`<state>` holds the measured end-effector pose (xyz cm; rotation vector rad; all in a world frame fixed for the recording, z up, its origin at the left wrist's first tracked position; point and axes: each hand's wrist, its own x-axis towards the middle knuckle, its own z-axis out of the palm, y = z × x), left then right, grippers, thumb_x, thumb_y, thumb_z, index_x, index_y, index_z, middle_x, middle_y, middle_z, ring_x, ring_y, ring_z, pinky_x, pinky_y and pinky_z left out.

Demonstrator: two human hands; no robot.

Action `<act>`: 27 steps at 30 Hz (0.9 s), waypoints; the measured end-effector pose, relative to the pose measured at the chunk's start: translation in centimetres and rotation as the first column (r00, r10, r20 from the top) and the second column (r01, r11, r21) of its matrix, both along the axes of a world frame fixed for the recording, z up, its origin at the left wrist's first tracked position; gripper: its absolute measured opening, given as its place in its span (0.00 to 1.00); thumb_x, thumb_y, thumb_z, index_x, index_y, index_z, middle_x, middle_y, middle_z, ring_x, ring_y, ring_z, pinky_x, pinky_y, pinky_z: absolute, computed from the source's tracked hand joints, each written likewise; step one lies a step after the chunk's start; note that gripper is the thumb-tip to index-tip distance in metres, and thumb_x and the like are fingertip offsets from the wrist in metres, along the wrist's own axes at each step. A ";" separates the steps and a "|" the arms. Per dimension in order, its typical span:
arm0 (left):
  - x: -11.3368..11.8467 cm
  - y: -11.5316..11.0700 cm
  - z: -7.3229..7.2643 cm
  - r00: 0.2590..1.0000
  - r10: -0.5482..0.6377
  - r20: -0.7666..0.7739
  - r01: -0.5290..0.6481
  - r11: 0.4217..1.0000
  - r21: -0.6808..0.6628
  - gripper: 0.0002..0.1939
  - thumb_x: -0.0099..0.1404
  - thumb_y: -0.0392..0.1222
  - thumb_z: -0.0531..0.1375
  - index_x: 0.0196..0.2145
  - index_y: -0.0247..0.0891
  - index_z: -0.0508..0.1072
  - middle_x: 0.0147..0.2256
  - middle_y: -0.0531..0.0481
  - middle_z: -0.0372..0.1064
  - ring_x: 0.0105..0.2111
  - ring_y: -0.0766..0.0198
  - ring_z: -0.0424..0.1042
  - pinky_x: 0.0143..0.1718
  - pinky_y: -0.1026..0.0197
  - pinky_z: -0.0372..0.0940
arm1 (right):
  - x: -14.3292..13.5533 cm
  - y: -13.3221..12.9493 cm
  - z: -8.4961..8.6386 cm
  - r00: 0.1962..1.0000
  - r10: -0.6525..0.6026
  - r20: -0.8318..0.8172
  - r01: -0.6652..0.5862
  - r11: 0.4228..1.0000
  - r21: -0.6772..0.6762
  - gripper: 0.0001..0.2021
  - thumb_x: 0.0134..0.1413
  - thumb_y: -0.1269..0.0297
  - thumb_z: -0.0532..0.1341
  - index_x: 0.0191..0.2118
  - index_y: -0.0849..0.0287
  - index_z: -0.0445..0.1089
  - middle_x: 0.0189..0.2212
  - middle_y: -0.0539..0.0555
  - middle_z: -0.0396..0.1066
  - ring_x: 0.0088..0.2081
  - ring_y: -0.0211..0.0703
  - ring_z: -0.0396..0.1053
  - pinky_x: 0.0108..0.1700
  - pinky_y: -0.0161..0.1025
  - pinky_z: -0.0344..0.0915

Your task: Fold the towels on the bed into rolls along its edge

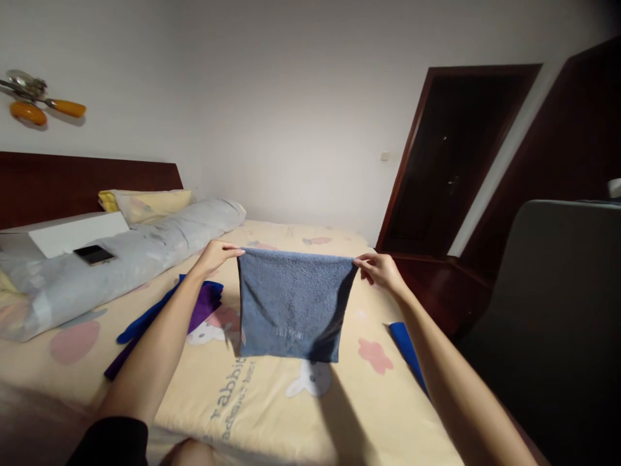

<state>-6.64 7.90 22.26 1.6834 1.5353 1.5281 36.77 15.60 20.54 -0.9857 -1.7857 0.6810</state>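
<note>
A grey-blue towel point(295, 304) hangs spread out above the bed, its top edge pulled nearly straight between my hands. My left hand point(219, 256) pinches the upper left corner between thumb and fingers. At the upper right corner, my right hand point(378, 268) grips the fabric the same way. The towel's lower edge hangs close over the yellow sheet; I cannot tell whether it touches. Behind my left forearm lie blue and purple cloths point(206, 305), partly hidden by the arm. A blue cloth point(407, 353) lies by my right forearm at the bed's edge.
The bed point(272, 401) has a rabbit-print yellow sheet. Along its left side are a long grey wrapped roll point(160, 259), a phone point(94, 254), a white box point(80, 233) and a yellow pillow point(155, 206). A grey panel point(557, 291) stands at right, before a dark door point(451, 162).
</note>
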 end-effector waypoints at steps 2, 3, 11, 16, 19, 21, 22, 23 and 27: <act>0.4 1.0 -0.2 0.983 0.051 0.177 -0.035 0.995 -0.089 0.17 0.42 0.45 0.74 0.27 0.32 0.78 0.16 0.53 0.65 0.15 0.72 0.57 0.18 0.66 0.47 | -0.8 1.1 0.0 0.981 0.023 -0.194 -0.045 0.993 -0.106 0.24 0.35 0.44 0.73 0.26 0.64 0.72 0.16 0.55 0.71 0.14 0.36 0.63 0.14 0.32 0.53; 0.6 1.6 -0.2 0.968 0.059 0.243 -0.028 0.991 -0.127 0.17 0.42 0.44 0.74 0.27 0.31 0.78 0.16 0.52 0.66 0.14 0.71 0.59 0.17 0.66 0.48 | -1.3 1.8 0.0 0.957 0.027 -0.290 -0.071 0.987 -0.142 0.24 0.33 0.47 0.74 0.26 0.64 0.71 0.18 0.57 0.72 0.16 0.39 0.66 0.15 0.32 0.57; 1.9 5.4 0.6 0.905 0.029 0.425 -0.041 0.999 0.020 0.14 0.49 0.39 0.71 0.33 0.30 0.75 0.30 0.43 0.76 0.33 0.61 0.77 0.35 0.63 0.68 | -4.3 5.7 0.6 0.806 0.008 -0.592 -0.089 0.990 -0.107 0.26 0.26 0.48 0.77 0.27 0.60 0.69 0.23 0.52 0.74 0.28 0.43 0.75 0.39 0.45 0.76; 0.5 2.9 -1.1 0.945 -0.021 0.326 -0.022 0.992 0.126 0.16 0.47 0.45 0.72 0.31 0.32 0.79 0.30 0.42 0.77 0.34 0.57 0.76 0.38 0.59 0.68 | -2.9 3.8 -0.7 0.845 0.117 -0.522 -0.142 0.990 -0.009 0.26 0.29 0.46 0.75 0.31 0.61 0.72 0.26 0.54 0.74 0.28 0.43 0.73 0.39 0.46 0.74; -0.4 -1.3 -5.3 0.992 -0.017 0.129 0.013 0.999 0.029 0.13 0.48 0.47 0.71 0.29 0.36 0.81 0.32 0.42 0.78 0.35 0.54 0.75 0.40 0.58 0.68 | -0.9 0.2 -3.8 0.943 0.150 -0.298 -0.162 0.987 -0.017 0.22 0.40 0.46 0.71 0.32 0.61 0.74 0.26 0.56 0.75 0.28 0.42 0.72 0.36 0.42 0.71; -0.2 -4.7 -9.7 0.998 0.006 0.057 -0.001 0.997 -0.078 0.12 0.48 0.46 0.70 0.30 0.39 0.82 0.34 0.43 0.79 0.37 0.51 0.76 0.42 0.56 0.68 | 0.6 -2.9 -7.0 0.971 0.169 -0.170 -0.185 0.979 -0.085 0.20 0.44 0.46 0.69 0.32 0.61 0.75 0.26 0.56 0.75 0.29 0.43 0.71 0.35 0.40 0.70; 0.1 -6.5 -12.2 0.999 0.003 0.035 0.002 0.990 -0.141 0.13 0.48 0.47 0.70 0.32 0.41 0.83 0.36 0.44 0.79 0.39 0.50 0.76 0.45 0.54 0.68 | 1.3 -4.5 -8.8 0.976 0.173 -0.134 -0.190 0.973 -0.131 0.20 0.45 0.46 0.68 0.31 0.61 0.76 0.26 0.56 0.75 0.29 0.43 0.71 0.35 0.40 0.69; 0.6 -8.2 -14.7 1.000 -0.005 0.007 0.006 0.979 -0.205 0.13 0.49 0.47 0.69 0.33 0.43 0.83 0.38 0.44 0.79 0.41 0.48 0.76 0.47 0.52 0.67 | 1.9 -6.1 -10.9 0.977 0.181 -0.109 -0.199 0.961 -0.190 0.20 0.47 0.46 0.67 0.31 0.61 0.76 0.26 0.56 0.75 0.29 0.43 0.71 0.35 0.40 0.69; 3.0 -14.0 -23.7 0.989 -0.059 -0.136 -0.008 0.894 -0.447 0.13 0.54 0.50 0.63 0.36 0.47 0.83 0.40 0.46 0.79 0.48 0.46 0.73 0.55 0.49 0.62 | 3.8 -11.6 -19.2 0.970 0.226 -0.090 -0.242 0.867 -0.435 0.19 0.48 0.46 0.66 0.30 0.60 0.75 0.26 0.56 0.75 0.29 0.45 0.71 0.34 0.40 0.67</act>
